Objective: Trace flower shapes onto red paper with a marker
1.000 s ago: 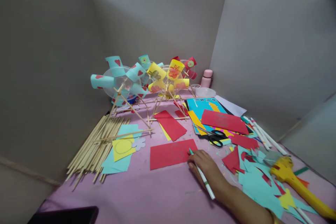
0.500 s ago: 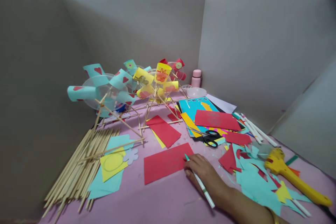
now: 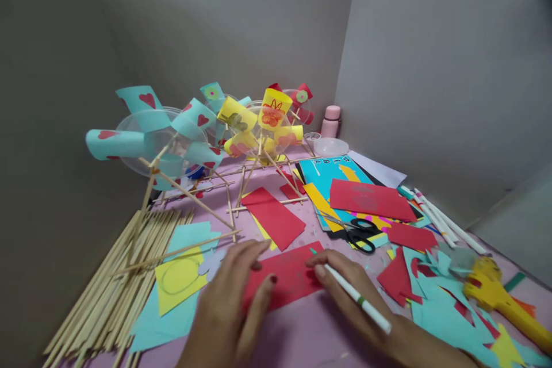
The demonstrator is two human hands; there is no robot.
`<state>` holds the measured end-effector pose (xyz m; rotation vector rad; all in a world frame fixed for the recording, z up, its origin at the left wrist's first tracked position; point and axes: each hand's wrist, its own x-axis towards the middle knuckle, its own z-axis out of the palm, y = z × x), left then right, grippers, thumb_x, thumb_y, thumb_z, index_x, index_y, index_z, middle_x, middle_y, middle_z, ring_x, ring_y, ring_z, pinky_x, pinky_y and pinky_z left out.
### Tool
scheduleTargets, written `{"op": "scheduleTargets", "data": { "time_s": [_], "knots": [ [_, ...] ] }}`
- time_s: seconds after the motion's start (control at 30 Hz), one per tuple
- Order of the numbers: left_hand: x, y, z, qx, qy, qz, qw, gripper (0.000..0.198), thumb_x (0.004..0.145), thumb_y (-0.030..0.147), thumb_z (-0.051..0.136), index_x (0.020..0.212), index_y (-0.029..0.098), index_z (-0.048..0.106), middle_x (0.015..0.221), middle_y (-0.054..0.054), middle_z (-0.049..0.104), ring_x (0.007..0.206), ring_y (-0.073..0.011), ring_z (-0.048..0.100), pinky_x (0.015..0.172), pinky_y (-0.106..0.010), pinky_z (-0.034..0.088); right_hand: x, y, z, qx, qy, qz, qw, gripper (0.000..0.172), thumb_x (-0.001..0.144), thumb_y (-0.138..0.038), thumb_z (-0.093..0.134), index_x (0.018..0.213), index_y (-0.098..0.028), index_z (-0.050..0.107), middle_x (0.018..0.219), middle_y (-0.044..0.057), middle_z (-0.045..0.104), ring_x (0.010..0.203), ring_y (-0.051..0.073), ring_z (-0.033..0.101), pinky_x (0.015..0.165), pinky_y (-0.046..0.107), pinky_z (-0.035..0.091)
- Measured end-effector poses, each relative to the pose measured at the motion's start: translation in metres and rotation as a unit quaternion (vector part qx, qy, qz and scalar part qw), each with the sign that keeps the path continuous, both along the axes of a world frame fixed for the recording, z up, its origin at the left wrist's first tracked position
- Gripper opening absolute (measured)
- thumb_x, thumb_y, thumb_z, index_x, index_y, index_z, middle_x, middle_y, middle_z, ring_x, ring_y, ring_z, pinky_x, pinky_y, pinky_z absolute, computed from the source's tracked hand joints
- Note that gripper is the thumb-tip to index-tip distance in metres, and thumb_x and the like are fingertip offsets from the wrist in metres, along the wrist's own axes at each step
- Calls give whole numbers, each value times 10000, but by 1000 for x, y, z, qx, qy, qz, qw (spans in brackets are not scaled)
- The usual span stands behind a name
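My left hand (image 3: 228, 305) lies flat with fingers spread on the left end of a red paper rectangle (image 3: 293, 276) on the pink table. My right hand (image 3: 351, 293) grips a white marker with a green tip (image 3: 357, 298), its tip touching the right end of that red paper. Black-handled scissors (image 3: 357, 233) lie just behind the right hand on a stack of coloured sheets.
Paper pinwheel models on stick frames (image 3: 190, 132) stand at the back left. A bundle of wooden sticks (image 3: 103, 305) lies at the left. Paper scraps (image 3: 435, 293), a yellow tool (image 3: 500, 299) and several markers (image 3: 435, 218) fill the right. Grey partition walls (image 3: 431, 69) enclose the table.
My left hand has come into view and landed on the red paper. The view has shifted closer and downward; the right hand still holds the marker at the paper's edge.
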<state>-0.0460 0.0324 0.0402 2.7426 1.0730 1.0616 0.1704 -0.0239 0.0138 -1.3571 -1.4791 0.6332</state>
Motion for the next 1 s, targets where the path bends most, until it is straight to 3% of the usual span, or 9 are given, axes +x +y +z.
{"op": "scheduleTargets", "data": {
  "time_s": [0.07, 0.13, 0.2, 0.3, 0.4, 0.57, 0.8, 1.0],
  "knots": [
    [12, 13, -15, -17, 46, -28, 998, 261, 946, 292, 436, 1156, 213, 569, 1140, -83, 629, 1000, -208, 636, 803, -322, 559, -6, 12, 5, -30, 55, -1, 998, 262, 973, -383, 408, 819, -240, 566, 764, 24, 634, 702, 192, 599, 629, 291, 478],
    [17, 18, -36, -23, 90, -16, 996, 253, 912, 285, 493, 1136, 202, 578, 1178, -103, 625, 1020, -232, 637, 822, -359, 560, -12, 25, 3, -63, 157, -4, 986, 240, 955, -426, 432, 887, -226, 545, 795, 20, 642, 732, 185, 607, 656, 287, 485],
    [15, 18, -55, 0, 115, -20, 993, 332, 883, 326, 551, 1189, 196, 545, 1232, -117, 607, 1081, -260, 613, 846, -397, 555, -17, 35, -5, -82, 254, -8, 964, 222, 930, -443, 459, 931, -225, 498, 763, 0, 630, 712, 175, 603, 666, 286, 480],
    [9, 17, -70, 39, 135, -39, 989, 350, 894, 366, 546, 1197, 193, 525, 1200, -101, 639, 1061, -242, 628, 861, -366, 550, -19, 41, -22, -99, 283, -23, 954, 180, 911, -391, 463, 837, -227, 449, 608, -55, 553, 569, 141, 519, 577, 250, 422],
    [6, 20, -72, 55, 142, -44, 987, 382, 891, 399, 544, 1197, 173, 509, 1156, -103, 665, 1019, -239, 650, 852, -338, 554, -16, 40, -32, -122, 264, -29, 956, 139, 876, -305, 454, 764, -226, 429, 499, -94, 451, 482, 120, 407, 507, 230, 340],
    [3, 24, -73, 52, 165, -53, 984, 386, 854, 403, 612, 1151, 181, 508, 1161, -104, 664, 1038, -239, 645, 874, -329, 546, -13, 38, -34, -139, 251, -13, 958, 110, 779, -270, 455, 681, -231, 423, 455, -109, 373, 427, 106, 315, 446, 228, 257],
    [-2, 28, -70, 26, 155, -74, 985, 338, 801, 387, 676, 1052, 217, 528, 1165, -92, 666, 1037, -245, 648, 827, -338, 573, -13, 38, -33, -132, 176, -50, 974, 99, 690, -275, 470, 606, -228, 448, 511, -60, 422, 501, 133, 394, 487, 246, 291],
    [-2, 29, -63, -26, 149, -71, 986, 327, 733, 333, 742, 982, 228, 558, 1140, -81, 663, 1008, -231, 654, 793, -302, 580, -12, 39, -39, -134, 232, -20, 963, 160, 730, -291, 576, 678, -227, 439, 524, -76, 408, 487, 114, 348, 453, 217, 271]
  ]
}}
